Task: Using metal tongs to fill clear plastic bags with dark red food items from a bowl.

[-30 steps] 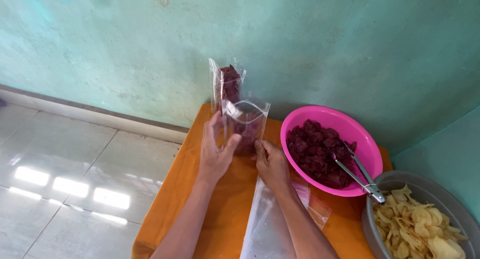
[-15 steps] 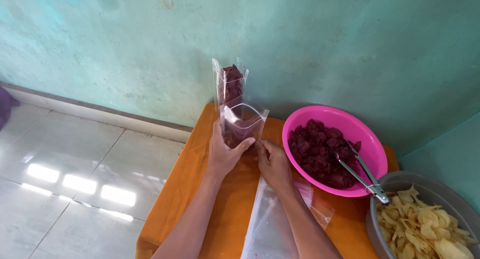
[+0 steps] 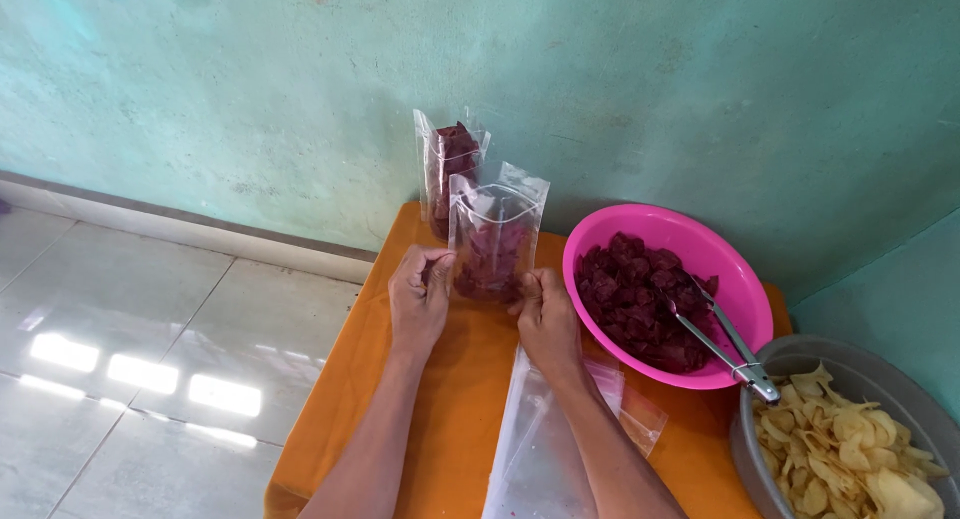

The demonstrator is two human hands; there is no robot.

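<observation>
A clear stand-up pouch (image 3: 493, 234) partly filled with dark purple chips stands upright on the orange table (image 3: 450, 419). My left hand (image 3: 418, 301) pinches its lower left corner and my right hand (image 3: 545, 314) pinches its lower right corner. Behind it, against the green wall, stands a second clear pouch (image 3: 447, 164) of purple chips. A pink bowl (image 3: 735, 284) of purple chips sits just right of my right hand, with metal tongs (image 3: 722, 344) resting in it.
A grey basin (image 3: 850, 379) of pale yellow chips is at the lower right. Empty clear bags (image 3: 545, 459) lie flat under my right forearm. The table's left edge drops to a white tiled floor (image 3: 150, 349).
The pouch has gone from tilted and held by its sides to standing upright. Both hands slid down to its bottom corners, and its mouth now looks flatter.
</observation>
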